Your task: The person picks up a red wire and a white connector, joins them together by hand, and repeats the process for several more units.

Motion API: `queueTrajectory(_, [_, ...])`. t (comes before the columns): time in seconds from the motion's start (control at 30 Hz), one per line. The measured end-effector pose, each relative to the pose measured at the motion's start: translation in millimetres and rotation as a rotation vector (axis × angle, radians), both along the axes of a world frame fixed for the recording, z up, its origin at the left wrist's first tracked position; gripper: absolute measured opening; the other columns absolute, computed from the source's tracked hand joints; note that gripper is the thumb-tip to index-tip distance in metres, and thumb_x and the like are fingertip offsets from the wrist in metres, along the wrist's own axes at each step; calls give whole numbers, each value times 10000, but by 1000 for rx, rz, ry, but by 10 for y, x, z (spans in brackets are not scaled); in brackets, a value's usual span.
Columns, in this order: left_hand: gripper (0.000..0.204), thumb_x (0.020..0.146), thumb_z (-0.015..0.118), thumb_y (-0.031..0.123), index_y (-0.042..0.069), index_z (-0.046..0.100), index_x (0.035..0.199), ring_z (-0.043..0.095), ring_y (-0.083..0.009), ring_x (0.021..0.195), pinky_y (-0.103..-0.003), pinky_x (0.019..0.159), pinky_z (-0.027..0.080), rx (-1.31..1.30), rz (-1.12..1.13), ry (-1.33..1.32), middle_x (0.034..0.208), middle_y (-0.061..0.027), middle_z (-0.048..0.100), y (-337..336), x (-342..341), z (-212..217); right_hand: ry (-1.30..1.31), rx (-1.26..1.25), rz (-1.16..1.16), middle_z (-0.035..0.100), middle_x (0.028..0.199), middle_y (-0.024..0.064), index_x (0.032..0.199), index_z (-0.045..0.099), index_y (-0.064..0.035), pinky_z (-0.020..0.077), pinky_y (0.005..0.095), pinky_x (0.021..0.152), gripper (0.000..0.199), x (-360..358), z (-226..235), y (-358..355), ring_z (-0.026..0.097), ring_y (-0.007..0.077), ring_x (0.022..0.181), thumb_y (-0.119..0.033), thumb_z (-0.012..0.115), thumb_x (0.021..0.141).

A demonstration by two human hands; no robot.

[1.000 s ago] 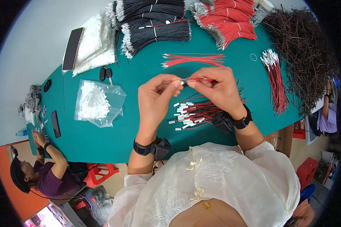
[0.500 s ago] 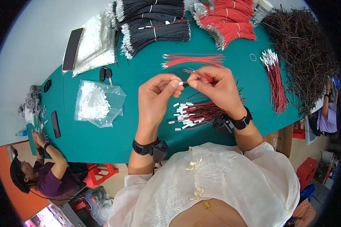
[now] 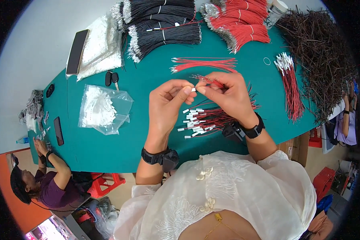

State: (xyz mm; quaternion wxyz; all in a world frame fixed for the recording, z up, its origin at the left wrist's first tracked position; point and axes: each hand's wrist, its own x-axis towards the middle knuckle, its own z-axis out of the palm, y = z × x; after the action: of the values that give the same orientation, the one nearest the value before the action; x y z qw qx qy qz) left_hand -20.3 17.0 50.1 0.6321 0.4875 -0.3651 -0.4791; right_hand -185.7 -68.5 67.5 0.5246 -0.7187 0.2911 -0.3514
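Note:
Between its thumb and fingers, my left hand pinches a small white connector housing. Close against it, my right hand is closed on a few red wires, whose bare metal ends stick out to the left above the fingers; its thumb and fingertip meet at the housing's right side. Whether a wire sits inside the housing is hidden by the fingertips. Below both hands lies a pile of red and black wires with white housings on the green table. A row of loose red wires lies just beyond.
Black wire bundles and red wire bundles stack at the back. On the left is an opened bag of white housings, with car keys behind it. Tied finished-looking wires and a dark tangled heap lie right. A co-worker sits left.
My left hand has shifted slightly right, bringing the white housing closer to my right fingertips. My right hand has moved slightly left, still holding the red wires.

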Motion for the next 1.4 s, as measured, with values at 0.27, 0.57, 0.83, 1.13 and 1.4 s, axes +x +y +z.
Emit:
queueTrajectory(0.27, [129, 920, 652, 67, -33, 668, 1000, 661, -127, 735, -247, 657, 532, -11, 68, -49, 831, -88, 699, 80, 158, -55, 245, -46, 197, 484, 575, 36, 784, 632, 37, 293, 271, 478, 237, -203, 200, -121, 371, 69, 532, -162, 658, 911])
queueTrajectory(0.57, [100, 870, 693, 79, -7, 699, 920, 642, -146, 674, -260, 592, 504, 155, 29, -647, 813, -104, 698, 243, 37, -625, 689, -392, -157, 468, 594, 121, 810, 586, 47, 352, 341, 506, 286, -841, 301, -367, 420, 159, 533, -194, 580, 963])
queueTrajectory(0.83, [69, 812, 722, 101, 44, 719, 850, 631, -264, 662, -355, 582, 499, 25, -38, -885, 829, -106, 674, 195, 101, -443, 713, -410, -224, 447, 615, 131, 849, 571, 27, 367, 349, 517, 272, -715, 182, -340, 422, 160, 548, -213, 570, 976])
queueTrajectory(1.13, [134, 795, 701, 73, 29, 671, 919, 620, -331, 658, -392, 626, 515, -5, 145, -1205, 799, -92, 666, -28, 365, -678, 239, -72, 28, 412, 617, 0, 826, 580, 8, 278, 263, 511, 239, -93, -24, -86, 354, 61, 580, -175, 564, 979])
queueTrajectory(1.4, [125, 884, 672, 72, -7, 670, 980, 661, -145, 714, -257, 655, 509, 70, 79, -473, 811, -74, 702, 26, 260, -296, 297, -16, 168, 526, 685, -30, 983, 665, 13, 301, 220, 531, 161, -30, -98, -103, 390, 24, 623, -133, 609, 949])
